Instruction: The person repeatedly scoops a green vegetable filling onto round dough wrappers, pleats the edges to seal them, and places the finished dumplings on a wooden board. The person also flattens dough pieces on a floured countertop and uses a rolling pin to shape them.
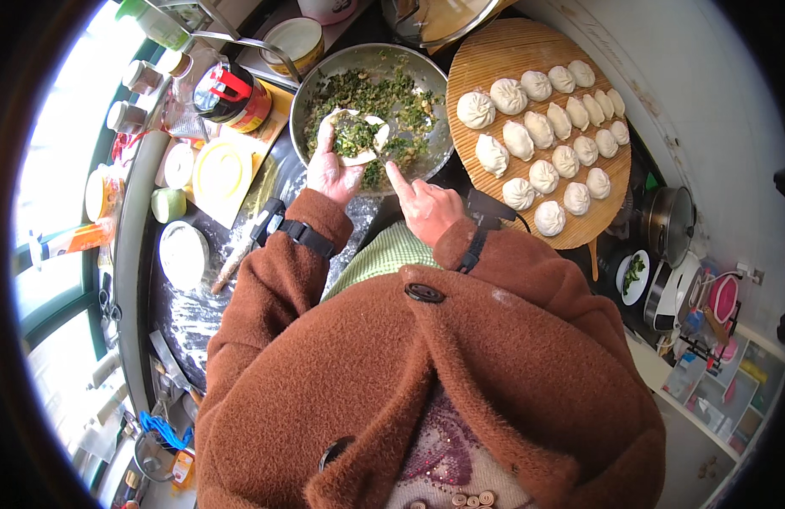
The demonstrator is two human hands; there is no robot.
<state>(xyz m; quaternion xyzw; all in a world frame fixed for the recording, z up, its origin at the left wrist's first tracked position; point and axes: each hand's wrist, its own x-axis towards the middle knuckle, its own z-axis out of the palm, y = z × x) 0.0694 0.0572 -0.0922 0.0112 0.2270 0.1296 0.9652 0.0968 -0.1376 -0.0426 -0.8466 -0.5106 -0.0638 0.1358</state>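
Note:
My left hand (333,176), dusted with flour, cups a round dough wrapper (381,136) with a mound of chopped green filling (355,137) on it. It is held above the near side of a wide metal pan (425,78), which contains more of the green filling (358,85). Close beside the wrapper, my right hand (431,210) is closed with its index finger extended. A thin utensil (378,155) runs from that hand to the filling; its full shape is hidden. Both wrists wear black straps.
Right of the pan, a round wooden board (477,64) carries several rows of pleated buns (543,176). A dark jar with a red handle (231,89) stands at left, near a white flour-dusted bowl (184,254) and a rolling pin (231,265). A small plate of greens (634,276) lies at far right.

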